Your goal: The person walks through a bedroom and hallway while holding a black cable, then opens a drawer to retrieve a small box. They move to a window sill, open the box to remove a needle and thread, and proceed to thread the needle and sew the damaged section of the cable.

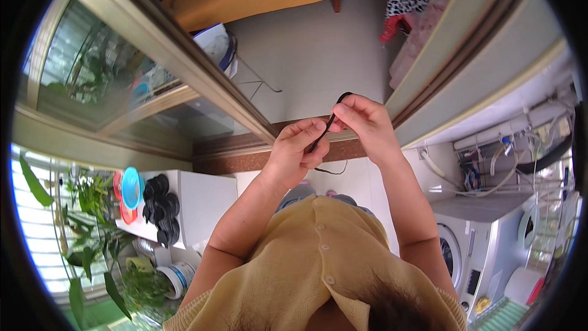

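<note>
Between my two raised hands runs a narrow black cord (331,122), slanting from upper right to lower left. My left hand (299,145) is closed, its thumb and fingers pinching the lower part. The thumb and fingertips of my right hand (362,122) pinch the upper part, where the cord bends over in a small curve. A thin dark strand (332,173) dangles below my left hand; whether it belongs to the same cord I cannot tell. Some of the cord is hidden behind my fingers.
A sliding glass door frame (239,110) and a sill (343,148) lie ahead. At left stands a white cabinet (205,199) with black shoes (160,208) and a blue basin (131,188), beside plants (86,208). A washing machine (484,251) stands at right.
</note>
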`<control>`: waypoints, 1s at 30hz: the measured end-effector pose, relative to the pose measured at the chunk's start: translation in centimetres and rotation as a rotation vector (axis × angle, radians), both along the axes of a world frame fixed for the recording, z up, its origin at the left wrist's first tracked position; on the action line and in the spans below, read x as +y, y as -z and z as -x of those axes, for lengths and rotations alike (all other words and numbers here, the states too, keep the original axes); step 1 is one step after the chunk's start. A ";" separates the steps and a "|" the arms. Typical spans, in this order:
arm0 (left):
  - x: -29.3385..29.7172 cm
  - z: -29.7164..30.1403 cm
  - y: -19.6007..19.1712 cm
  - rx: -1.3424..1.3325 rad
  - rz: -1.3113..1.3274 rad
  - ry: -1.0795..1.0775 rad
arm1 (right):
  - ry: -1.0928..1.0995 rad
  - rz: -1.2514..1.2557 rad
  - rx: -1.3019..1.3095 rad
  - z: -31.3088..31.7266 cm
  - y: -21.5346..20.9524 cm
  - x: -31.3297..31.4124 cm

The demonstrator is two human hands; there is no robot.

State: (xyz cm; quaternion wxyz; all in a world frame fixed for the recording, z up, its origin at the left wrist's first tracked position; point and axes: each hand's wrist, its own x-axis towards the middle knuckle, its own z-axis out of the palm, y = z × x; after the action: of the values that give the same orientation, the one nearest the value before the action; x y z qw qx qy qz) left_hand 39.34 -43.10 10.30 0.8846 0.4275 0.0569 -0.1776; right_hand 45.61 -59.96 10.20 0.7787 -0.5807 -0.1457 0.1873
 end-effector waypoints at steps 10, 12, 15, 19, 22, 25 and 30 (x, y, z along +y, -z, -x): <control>-2.9 -4.3 0.4 0.023 0.047 0.278 | 0.190 0.017 -0.019 0.2 -0.9 -4.0; -3.2 -4.9 0.8 0.037 0.070 0.306 | 0.201 0.013 -0.011 0.4 -0.4 -4.4; -3.7 -5.5 1.3 0.007 0.091 0.345 | 0.224 0.041 -0.028 0.6 0.0 -5.1; -5.3 -6.2 1.6 -0.048 0.070 0.324 | 0.256 0.034 0.013 0.9 -0.2 -5.6; -5.7 -6.5 1.7 -0.037 0.076 0.325 | 0.272 -0.015 0.072 1.1 0.1 -5.8; -5.7 -6.7 1.9 -0.053 0.045 0.327 | 0.273 -0.063 0.095 1.2 0.2 -5.7; -5.3 -7.0 2.4 -0.045 -0.016 0.305 | 0.343 -0.109 0.072 0.9 0.7 -5.2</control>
State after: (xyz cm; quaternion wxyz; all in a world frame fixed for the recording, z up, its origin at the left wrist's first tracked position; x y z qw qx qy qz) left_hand 46.37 -48.44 7.93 0.8449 0.4423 -0.0271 -0.2996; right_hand 44.69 -65.11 9.49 0.8344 -0.5468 -0.0268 0.0643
